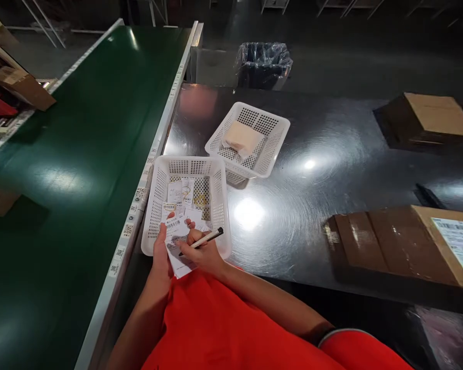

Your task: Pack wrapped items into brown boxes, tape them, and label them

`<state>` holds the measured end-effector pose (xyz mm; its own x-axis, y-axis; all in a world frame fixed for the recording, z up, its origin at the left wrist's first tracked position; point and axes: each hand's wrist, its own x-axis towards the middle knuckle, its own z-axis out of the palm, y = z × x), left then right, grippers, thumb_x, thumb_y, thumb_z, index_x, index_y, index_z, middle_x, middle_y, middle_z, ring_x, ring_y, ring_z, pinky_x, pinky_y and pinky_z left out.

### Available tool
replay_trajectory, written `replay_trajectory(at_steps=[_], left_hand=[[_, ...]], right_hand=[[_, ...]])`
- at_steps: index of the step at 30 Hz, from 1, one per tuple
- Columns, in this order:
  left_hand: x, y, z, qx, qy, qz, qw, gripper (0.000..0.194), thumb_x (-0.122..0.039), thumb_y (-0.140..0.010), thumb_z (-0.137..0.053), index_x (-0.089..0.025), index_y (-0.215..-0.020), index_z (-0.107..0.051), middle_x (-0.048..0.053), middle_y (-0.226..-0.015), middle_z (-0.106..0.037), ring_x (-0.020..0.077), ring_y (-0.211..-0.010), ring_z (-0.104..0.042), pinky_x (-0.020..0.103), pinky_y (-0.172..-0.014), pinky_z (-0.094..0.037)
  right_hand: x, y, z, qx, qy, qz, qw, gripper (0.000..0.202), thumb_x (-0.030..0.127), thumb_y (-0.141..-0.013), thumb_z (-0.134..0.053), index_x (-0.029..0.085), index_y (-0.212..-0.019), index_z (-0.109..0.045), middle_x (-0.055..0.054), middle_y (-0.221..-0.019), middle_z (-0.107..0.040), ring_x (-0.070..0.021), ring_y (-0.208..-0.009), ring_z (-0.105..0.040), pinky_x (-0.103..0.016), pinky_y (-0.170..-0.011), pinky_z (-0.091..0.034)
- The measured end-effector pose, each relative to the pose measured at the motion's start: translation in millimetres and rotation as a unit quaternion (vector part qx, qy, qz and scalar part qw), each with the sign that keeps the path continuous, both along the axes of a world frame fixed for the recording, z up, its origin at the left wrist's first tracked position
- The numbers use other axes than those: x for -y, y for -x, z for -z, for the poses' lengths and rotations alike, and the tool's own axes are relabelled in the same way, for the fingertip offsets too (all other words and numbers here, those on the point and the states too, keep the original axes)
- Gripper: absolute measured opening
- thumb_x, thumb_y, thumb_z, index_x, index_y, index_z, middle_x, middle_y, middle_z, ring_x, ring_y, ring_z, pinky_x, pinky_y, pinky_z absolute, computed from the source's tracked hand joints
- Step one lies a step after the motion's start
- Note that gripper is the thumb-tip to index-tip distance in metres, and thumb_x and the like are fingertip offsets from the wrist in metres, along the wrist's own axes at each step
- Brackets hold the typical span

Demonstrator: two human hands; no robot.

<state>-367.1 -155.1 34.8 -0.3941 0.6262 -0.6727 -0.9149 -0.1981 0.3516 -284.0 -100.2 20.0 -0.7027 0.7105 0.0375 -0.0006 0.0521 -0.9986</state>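
Note:
My left hand (pixel 162 249) grips a white printed slip (pixel 179 261) with a barcode, held over the near edge of a white plastic basket (pixel 148 221). My right hand (pixel 205 253) is closed around a white pen (pixel 207 238) with a black end, its lower end at the slip's surface. Inside this basket lie several paper labels (pixel 175 191) with barcodes and some yellow rubber bands (pixel 200 200). Touching its far right corner, a second white basket (pixel 281 134) holds a pale wrapped package (pixel 242 137).
A green conveyor belt (pixel 85 128) runs along the left, behind a metal rail (pixel 154 149) with code stickers. On the dark metal table (pixel 289 216) stand brown cartons (pixel 393 241) and another box (pixel 442 115) at right. A lined bin (pixel 264 67) stands beyond.

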Motion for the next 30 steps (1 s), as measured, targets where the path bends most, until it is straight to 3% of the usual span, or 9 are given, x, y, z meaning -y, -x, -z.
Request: replay_trajectory(at_steps=[5, 8, 12, 17, 23, 30], left_hand=[[-2.8, 0.1, 4.6, -0.011, 0.009, -0.009, 1.000, 0.039, -0.034, -0.095, -0.044, -0.022, -0.130, -0.055, 0.008, -0.093, -0.073, 0.0248, -0.097, -0.069, 0.042, -0.093, -0.052], [-2.2, 0.3, 9.3, -0.008, 0.002, -0.003, 1.000, 0.041, -0.033, -0.094, -0.047, -0.022, -0.133, -0.052, 0.010, -0.098, -0.073, 0.0244, -0.096, -0.069, 0.042, -0.095, -0.051], [-0.6, 0.3, 11.0, -0.017, -0.001, 0.005, 1.000, 0.047, -0.033, -0.090, -0.054, -0.021, -0.136, -0.049, 0.010, -0.106, -0.072, 0.0251, -0.098, -0.068, 0.042, -0.097, -0.050], [-1.8, 0.0, 8.7, -0.001, 0.010, 0.002, 1.000, 0.044, -0.033, -0.095, -0.043, -0.020, -0.136, -0.049, 0.010, -0.097, -0.073, 0.0261, -0.095, -0.069, 0.045, -0.094, -0.051], [-0.6, 0.6, 12.5, 0.018, 0.018, 0.011, 1.000, 0.042, -0.036, -0.095, -0.042, -0.020, -0.132, -0.054, 0.010, -0.101, -0.072, 0.0258, -0.097, -0.068, 0.043, -0.094, -0.051], [2.7, -0.8, 24.0, -0.002, -0.020, 0.008, 1.000, 0.045, -0.039, -0.092, -0.049, -0.025, -0.135, -0.051, 0.010, -0.104, -0.071, 0.0245, -0.098, -0.067, 0.044, -0.094, -0.051]], right_hand=[[1.9, 0.0, 2.0, 0.018, -0.069, -0.018, 0.997, 0.039, 0.029, -0.081, -0.051, 0.022, -0.054, -0.023, 0.010, -0.045, -0.024, -0.0079, -0.045, -0.024, -0.033, -0.070, -0.049], [1.8, 0.0, 3.5, 0.022, -0.075, 0.004, 0.997, 0.038, 0.029, -0.082, -0.048, 0.023, -0.055, -0.024, 0.009, -0.047, -0.025, -0.0083, -0.045, -0.025, -0.028, -0.058, -0.045], [1.3, 0.5, 5.3, 0.016, -0.079, -0.013, 0.997, 0.038, 0.028, -0.082, -0.048, 0.022, -0.055, -0.022, 0.011, -0.046, -0.022, -0.0070, -0.044, -0.023, -0.036, -0.081, -0.050], [0.8, -0.1, 5.9, 0.025, -0.050, -0.012, 0.998, 0.038, 0.028, -0.081, -0.049, 0.023, -0.056, -0.021, 0.010, -0.047, -0.021, -0.0086, -0.045, -0.023, -0.032, -0.069, -0.051], [-0.4, 0.3, 3.2, 0.017, -0.063, -0.025, 0.998, 0.037, 0.028, -0.079, -0.047, 0.023, -0.055, -0.020, 0.011, -0.046, -0.019, -0.0088, -0.045, -0.022, -0.042, -0.095, -0.047], [-0.5, 0.3, 2.9, 0.013, -0.040, -0.021, 0.999, 0.038, 0.026, -0.077, -0.049, 0.023, -0.055, -0.019, 0.010, -0.048, -0.017, -0.0096, -0.046, -0.022, -0.043, -0.102, -0.040]])
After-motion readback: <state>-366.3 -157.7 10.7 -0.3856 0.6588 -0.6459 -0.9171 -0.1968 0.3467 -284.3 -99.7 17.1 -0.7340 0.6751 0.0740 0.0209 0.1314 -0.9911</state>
